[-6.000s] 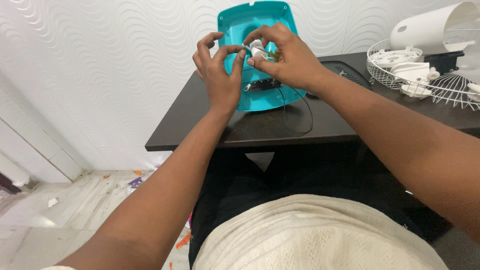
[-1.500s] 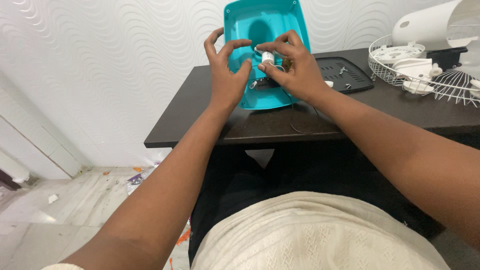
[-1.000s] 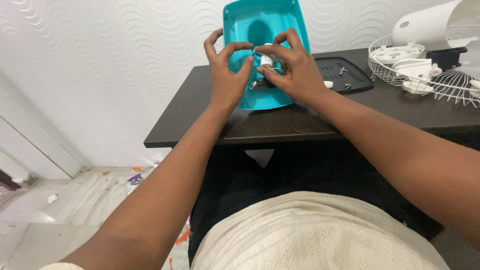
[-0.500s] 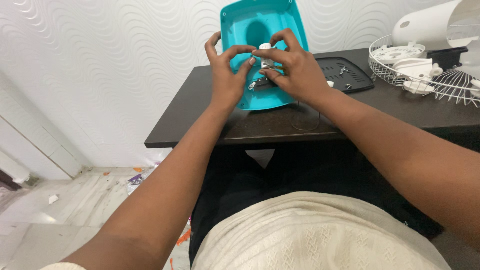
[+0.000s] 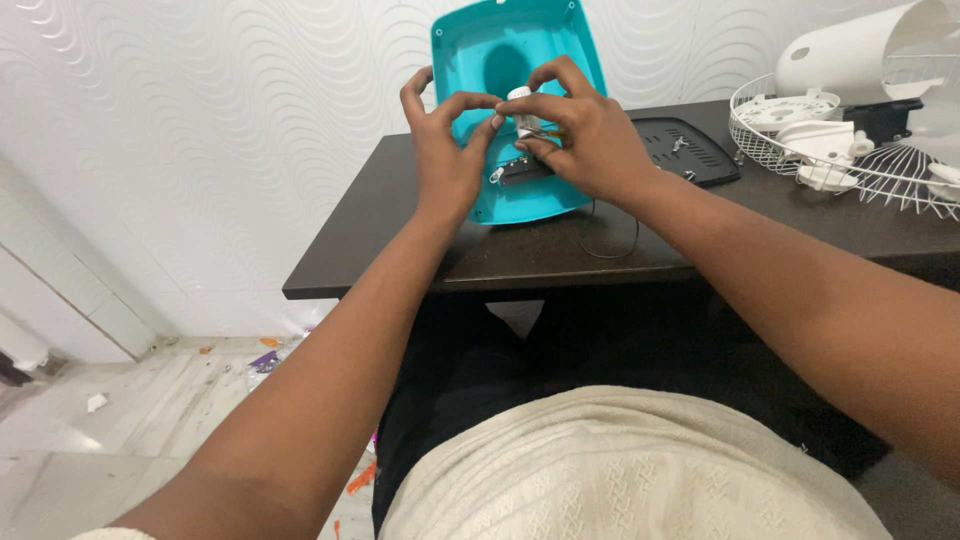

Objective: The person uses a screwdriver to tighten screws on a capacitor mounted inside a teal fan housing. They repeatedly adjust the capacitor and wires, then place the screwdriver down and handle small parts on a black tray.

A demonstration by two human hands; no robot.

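The left hand [image 5: 445, 150] is up by the blue plastic shell [image 5: 520, 110]. Its fingers curl in, and the thumb and first finger come close together, with their tips right beside a small white part [image 5: 519, 96]. I cannot tell for sure if they pinch it or only touch it.

The right hand [image 5: 590, 145] is on the other side. Its fingers are bent around the same small white part and seem to hold it. Both hands meet in the middle of the shell, so the little part sits between them, just in front of the shell's hollow inside.

The blue plastic shell stands tilted up on the dark counter [image 5: 420, 230], leaning toward the white wavy wall [image 5: 200, 130]. A small metal piece [image 5: 520, 170] shows low inside it, under the hands.

To do this well, I think one hand should keep the little part steady while the other makes tiny moves. The shell looks like it could tip, so go slow and do not push hard. A thin wire [image 5: 605, 235] loops on the counter close by, so take care not to pull it.

A black vented plate [image 5: 690, 150] lies flat to the right. Farther right sit a white wire fan guard [image 5: 850, 160] and a white fan body [image 5: 850, 55].
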